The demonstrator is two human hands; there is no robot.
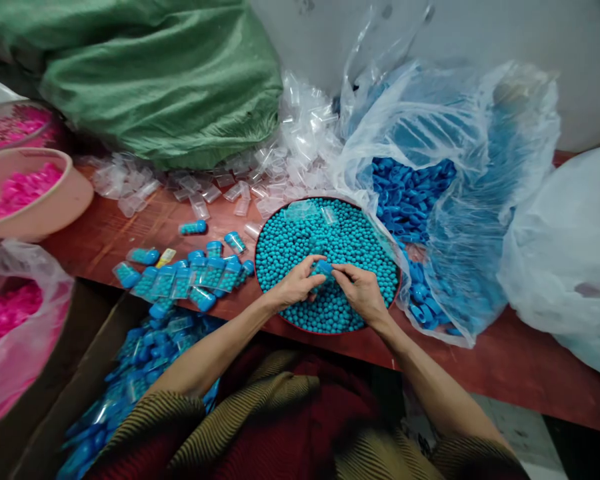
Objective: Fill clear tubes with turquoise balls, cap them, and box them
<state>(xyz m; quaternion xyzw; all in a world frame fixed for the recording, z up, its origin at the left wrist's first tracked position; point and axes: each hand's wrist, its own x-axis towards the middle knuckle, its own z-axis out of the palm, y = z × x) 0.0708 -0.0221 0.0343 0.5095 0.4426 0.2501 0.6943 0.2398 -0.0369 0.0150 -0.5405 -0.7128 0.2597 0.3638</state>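
Over a round red-rimmed tray (257, 267) full of turquoise beads (325, 230), my two hands meet at a small clear container with a blue cap (323, 267). Fingers and thumb of my left hand (300, 280) close around the container. My right hand (363, 290) pinches at the cap's right side. Left of the tray lie several bead-filled containers with blue caps (180, 280). Clear empty containers (300, 167) are heaped behind the tray, and a few lie on its far edge. To the right, an open plastic bag (410, 133) holds blue caps (405, 200).
A large green sack (165, 87) stands at the back of the red table (485, 360). At left are a pink tub (35, 207) and a bag of pink pieces (10, 320). More filled containers (145, 360) lie below the table edge. A white bag (570, 260) sits far right.
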